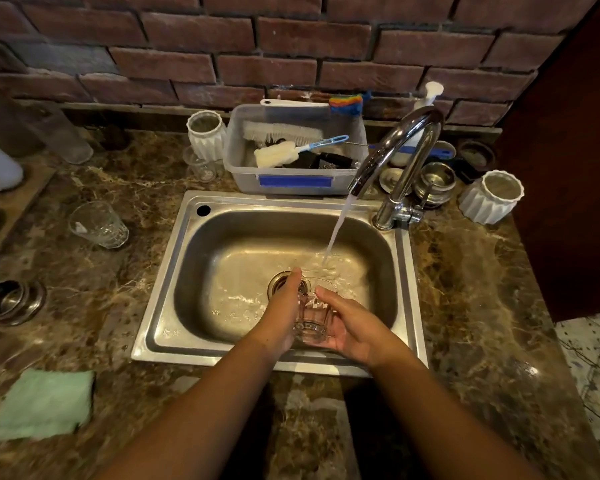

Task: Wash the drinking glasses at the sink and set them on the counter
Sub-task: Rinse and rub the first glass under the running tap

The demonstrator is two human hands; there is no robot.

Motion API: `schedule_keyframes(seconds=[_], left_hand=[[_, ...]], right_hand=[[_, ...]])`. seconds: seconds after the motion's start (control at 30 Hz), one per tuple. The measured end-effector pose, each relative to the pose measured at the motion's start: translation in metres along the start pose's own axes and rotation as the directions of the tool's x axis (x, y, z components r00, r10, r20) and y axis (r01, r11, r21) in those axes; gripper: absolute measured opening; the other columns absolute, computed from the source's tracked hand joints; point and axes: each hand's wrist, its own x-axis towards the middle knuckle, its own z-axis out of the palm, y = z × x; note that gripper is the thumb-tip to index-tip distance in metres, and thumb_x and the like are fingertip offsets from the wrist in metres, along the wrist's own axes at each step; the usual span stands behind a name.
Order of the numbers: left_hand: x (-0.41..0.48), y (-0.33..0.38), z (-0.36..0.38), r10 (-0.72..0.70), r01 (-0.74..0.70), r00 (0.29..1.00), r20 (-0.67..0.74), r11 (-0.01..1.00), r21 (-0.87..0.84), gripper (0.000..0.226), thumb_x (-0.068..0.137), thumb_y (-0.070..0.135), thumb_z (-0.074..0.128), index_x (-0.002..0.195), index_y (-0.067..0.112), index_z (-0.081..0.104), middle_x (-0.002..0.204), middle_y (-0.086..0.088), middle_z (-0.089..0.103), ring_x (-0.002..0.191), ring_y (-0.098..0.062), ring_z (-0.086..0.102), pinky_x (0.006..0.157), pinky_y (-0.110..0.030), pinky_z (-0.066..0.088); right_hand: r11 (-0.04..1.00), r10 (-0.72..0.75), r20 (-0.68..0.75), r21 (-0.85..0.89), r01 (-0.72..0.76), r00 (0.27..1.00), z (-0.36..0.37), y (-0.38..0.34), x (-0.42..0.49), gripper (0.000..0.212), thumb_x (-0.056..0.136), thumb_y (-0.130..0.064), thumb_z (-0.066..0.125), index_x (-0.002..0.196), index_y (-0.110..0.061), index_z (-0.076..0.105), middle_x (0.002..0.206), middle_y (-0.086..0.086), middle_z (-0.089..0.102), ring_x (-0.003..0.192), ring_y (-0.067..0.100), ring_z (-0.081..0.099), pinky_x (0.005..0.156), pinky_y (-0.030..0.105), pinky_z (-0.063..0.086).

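Head view, left to right: green cloth flat on the marbled surface; further back, a clear glass parked left of the sink. Over the basin by the drain, left hand curled round the held glass, right hand cupped against its other side. Behind, running water from the tap, landing just past the held glass.

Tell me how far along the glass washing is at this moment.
One glass sits on the counter left of the sink; washed or not, I cannot tell. The left hand and right hand hold a second glass in the sink by the tap's stream. It has yet to reach the counter.
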Motion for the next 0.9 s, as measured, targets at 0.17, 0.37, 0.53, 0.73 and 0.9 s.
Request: schedule_keyframes(seconds=[0.17, 0.37, 0.53, 0.73, 0.9], left_hand=[[-0.002, 0.001, 0.002, 0.001, -0.001, 1.000, 0.008, 1.000, 0.026, 0.062, 0.101, 0.063, 0.036, 0.113, 0.013, 0.071, 0.100, -0.015, 0.079, 0.087, -0.029, 0.078, 0.062, -0.032, 0.061], [0.001, -0.003, 0.011, 0.084, -0.086, 0.996, 0.025, 0.988, 0.128, 0.053, 0.105, 0.054, 0.035, 0.106, 0.016, 0.071, 0.087, -0.003, 0.081, 0.076, -0.012, 0.077, 0.063, -0.027, 0.057], [0.001, -0.010, 0.032, 0.138, -0.156, 0.987, 0.083, 0.945, 0.286, 0.040, 0.107, 0.047, 0.036, 0.119, 0.023, 0.067, 0.114, -0.003, 0.073, 0.107, -0.021, 0.069, 0.093, -0.046, 0.057], [0.005, -0.034, 0.047, 0.208, -0.285, 0.958, 0.198, 0.767, 0.574, 0.024, 0.104, 0.034, 0.052, 0.119, 0.028, 0.069, 0.130, 0.001, 0.067, 0.111, -0.011, 0.063, 0.086, -0.023, 0.048], [0.008, -0.080, 0.035, 0.242, -0.297, 0.947, 0.209, 0.421, 0.857, 0.058, 0.098, 0.049, 0.058, 0.147, 0.021, 0.050, 0.146, -0.001, 0.056, 0.132, -0.017, 0.052, 0.110, -0.031, 0.039]], right_hand=[[1.000, 0.000, 0.012, -0.009, 0.000, 1.000, -0.005, -0.001, 0.000, 0.046, 0.081, -0.034, 0.076, 0.118, -0.008, 0.068, 0.117, 0.025, 0.072, 0.112, 0.039, 0.069, 0.103, 0.060, 0.049], [0.981, -0.097, -0.013, -0.171, 0.093, 0.995, -0.027, -0.009, -0.006, 0.080, 0.065, -0.035, 0.089, 0.133, -0.009, 0.058, 0.120, 0.016, 0.072, 0.113, 0.033, 0.069, 0.101, 0.054, 0.052], [0.879, -0.247, -0.064, -0.434, 0.196, 0.967, -0.057, -0.028, -0.024, 0.075, 0.061, -0.026, 0.090, 0.128, -0.023, 0.057, 0.120, 0.012, 0.069, 0.111, 0.031, 0.068, 0.102, 0.051, 0.053], [0.795, -0.436, -0.167, -0.532, 0.292, 0.884, -0.105, -0.054, -0.045, 0.070, 0.071, -0.005, 0.088, 0.128, -0.019, 0.050, 0.121, 0.009, 0.065, 0.107, 0.025, 0.067, 0.085, 0.032, 0.060], [0.727, -0.619, -0.297, -0.566, 0.388, 0.727, -0.143, -0.071, -0.050, 0.075, 0.073, -0.005, 0.087, 0.134, -0.018, 0.044, 0.119, -0.003, 0.061, 0.105, 0.012, 0.062, 0.087, 0.028, 0.054]])
